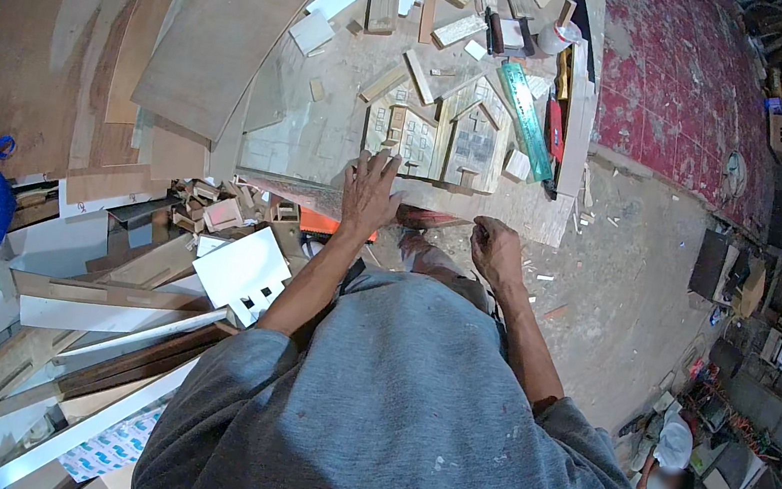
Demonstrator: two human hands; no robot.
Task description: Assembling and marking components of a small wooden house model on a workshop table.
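Two wooden house-shaped pieces with small cut windows lie side by side on the worktable: the left house (406,141) and the right house (475,151). Fingers stretched out, my left hand (370,193) rests at the table's front edge, its fingertips at the lower left corner of the left house. My right hand (497,252) is off the front edge, below the right house, with fingers curled together; whatever they may hold is too small to make out. Loose wooden strips (418,77) lie just above the roofs. A green ruler (525,120) slants beside the right house.
Wood offcuts (383,7), a white container (557,37) and a red-handled tool (555,129) lie on the worktable (300,145). Large plywood sheets (208,45) lean at left. Scrap boards (130,297) fill the lower left. Another person (674,444) is at far lower right.
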